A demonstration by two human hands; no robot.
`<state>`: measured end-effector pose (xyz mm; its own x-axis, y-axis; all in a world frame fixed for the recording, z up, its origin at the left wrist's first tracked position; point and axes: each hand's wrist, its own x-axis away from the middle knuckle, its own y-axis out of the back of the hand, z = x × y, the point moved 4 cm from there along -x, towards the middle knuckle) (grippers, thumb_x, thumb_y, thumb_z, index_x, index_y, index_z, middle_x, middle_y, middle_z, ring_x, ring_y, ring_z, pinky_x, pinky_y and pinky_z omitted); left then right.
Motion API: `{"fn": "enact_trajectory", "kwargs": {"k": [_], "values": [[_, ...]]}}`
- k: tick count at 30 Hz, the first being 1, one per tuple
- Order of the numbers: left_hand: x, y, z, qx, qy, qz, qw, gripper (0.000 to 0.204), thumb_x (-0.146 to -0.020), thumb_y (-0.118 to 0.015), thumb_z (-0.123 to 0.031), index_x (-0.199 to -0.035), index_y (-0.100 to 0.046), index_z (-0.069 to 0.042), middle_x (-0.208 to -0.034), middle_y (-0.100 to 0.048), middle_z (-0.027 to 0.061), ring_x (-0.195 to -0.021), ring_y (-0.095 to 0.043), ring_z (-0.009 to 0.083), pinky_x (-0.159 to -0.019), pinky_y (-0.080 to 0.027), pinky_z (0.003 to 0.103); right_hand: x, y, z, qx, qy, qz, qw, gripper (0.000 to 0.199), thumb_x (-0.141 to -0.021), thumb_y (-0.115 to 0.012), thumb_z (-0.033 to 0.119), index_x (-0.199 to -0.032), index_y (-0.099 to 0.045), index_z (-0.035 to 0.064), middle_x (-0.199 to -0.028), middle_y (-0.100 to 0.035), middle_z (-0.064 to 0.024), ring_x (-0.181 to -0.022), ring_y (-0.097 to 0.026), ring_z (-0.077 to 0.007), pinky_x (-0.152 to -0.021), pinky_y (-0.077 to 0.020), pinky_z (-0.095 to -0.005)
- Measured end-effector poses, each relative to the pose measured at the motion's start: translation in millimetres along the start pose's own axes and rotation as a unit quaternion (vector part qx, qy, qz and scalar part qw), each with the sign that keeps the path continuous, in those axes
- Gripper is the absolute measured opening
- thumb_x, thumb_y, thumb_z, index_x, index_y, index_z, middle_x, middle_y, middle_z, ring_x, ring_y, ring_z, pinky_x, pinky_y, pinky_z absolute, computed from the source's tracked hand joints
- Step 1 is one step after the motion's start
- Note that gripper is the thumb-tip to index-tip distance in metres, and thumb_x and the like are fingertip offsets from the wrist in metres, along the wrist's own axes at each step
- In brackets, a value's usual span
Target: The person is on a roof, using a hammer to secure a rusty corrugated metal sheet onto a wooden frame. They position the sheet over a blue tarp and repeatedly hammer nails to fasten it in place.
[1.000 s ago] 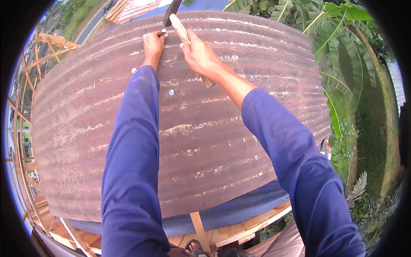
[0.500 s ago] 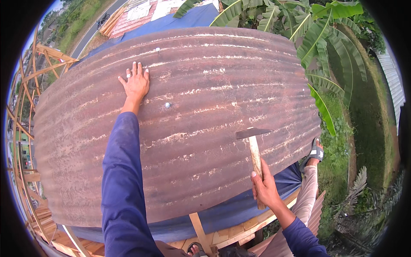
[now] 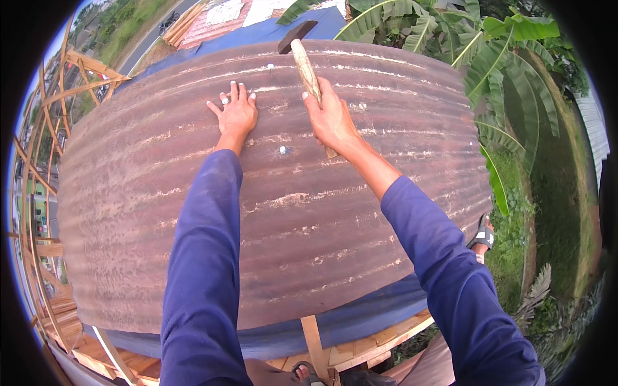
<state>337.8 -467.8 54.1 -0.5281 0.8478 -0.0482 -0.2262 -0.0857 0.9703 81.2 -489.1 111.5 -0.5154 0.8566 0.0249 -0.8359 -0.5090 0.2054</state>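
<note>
The right hand (image 3: 331, 119) is clamped around the wooden handle of a hammer (image 3: 304, 55), whose dark head sits over the far edge of the rusty corrugated roofing sheet (image 3: 309, 212). The left hand (image 3: 236, 112) lies flat on that sheet with fingers spread, gripping nothing, just left of the hammer. A roofing nail (image 3: 270, 66) stands on the sheet close to the hammer head, just beyond the left fingertips; another nail head (image 3: 282, 150) sits nearer, between the two wrists. The risk, as I judge it, is a glancing blow: the hammer could skid off the ridged metal onto the spread fingers, or bend the nail. The sheet also overhangs blue tarp (image 3: 360, 315) and timber framing (image 3: 315, 347), so leaning weight on it could shift it. No containers show anywhere around the sheet.
</note>
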Motion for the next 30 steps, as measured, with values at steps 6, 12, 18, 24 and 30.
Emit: {"fn": "enact_trajectory", "kwargs": {"k": [6, 12, 18, 24, 30], "values": [[4, 8, -1, 0.014, 0.004, 0.0, 1.0, 0.056, -0.103, -0.022, -0.041, -0.152, -0.024, -0.014, -0.161, -0.017, 0.003, -0.145, -0.022, 0.0341, -0.115, -0.002, 0.064, -24, -23, 40, -0.056, 0.187, -0.18, 0.964, 0.04, -0.097, -0.048, 0.021, -0.132, -0.038, 0.0032, -0.086, -0.065, -0.0318, -0.084, -0.064, -0.0494, -0.071, -0.0491, -0.0538], [3, 5, 1, 0.018, 0.004, -0.01, 1.0, 0.056, -0.103, -0.024, -0.04, -0.151, -0.026, -0.012, -0.16, -0.019, 0.0052, -0.144, -0.023, 0.0358, -0.115, -0.003, 0.063, -61, -50, -5, 0.076, 0.011, 0.011, 0.997, 0.04, -0.097, -0.049, 0.021, -0.127, -0.035, -0.0014, -0.086, -0.064, -0.0327, -0.088, -0.063, -0.0494, -0.077, -0.0465, -0.0567], [2, 4, -3, 0.0, -0.006, -0.026, 1.0, 0.057, -0.103, -0.023, -0.039, -0.152, -0.024, -0.01, -0.16, -0.018, 0.006, -0.143, -0.024, 0.037, -0.115, -0.004, 0.064, -51, -17, 46, -0.09, 0.274, -0.211, 0.934, 0.035, -0.098, -0.051, 0.021, -0.124, -0.036, 0.0026, -0.065, -0.059, -0.0122, -0.047, -0.06, -0.0217, -0.044, -0.0477, -0.0385], [7, 0, -9, 0.002, -0.003, -0.016, 1.0, 0.056, -0.103, -0.022, -0.038, -0.152, -0.024, -0.011, -0.16, -0.017, 0.0054, -0.143, -0.024, 0.0369, -0.115, -0.004, 0.064, -58, -46, -16, 0.032, 0.022, -0.059, 0.998, 0.029, -0.099, -0.049, 0.02, -0.118, -0.039, 0.0012, -0.064, -0.059, -0.0115, -0.044, -0.058, -0.0214, -0.042, -0.0482, -0.0379], [7, 8, -12, -0.003, -0.001, -0.017, 1.0, 0.054, -0.103, -0.023, -0.035, -0.151, -0.025, -0.01, -0.16, -0.018, 0.0057, -0.143, -0.024, 0.0359, -0.115, -0.004, 0.063, -57, -12, 43, -0.047, 0.243, -0.162, 0.955, 0.029, -0.099, -0.051, 0.023, -0.109, -0.038, -0.0005, -0.062, -0.055, -0.0088, -0.044, -0.057, -0.0173, -0.04, -0.0466, -0.0337]]}}
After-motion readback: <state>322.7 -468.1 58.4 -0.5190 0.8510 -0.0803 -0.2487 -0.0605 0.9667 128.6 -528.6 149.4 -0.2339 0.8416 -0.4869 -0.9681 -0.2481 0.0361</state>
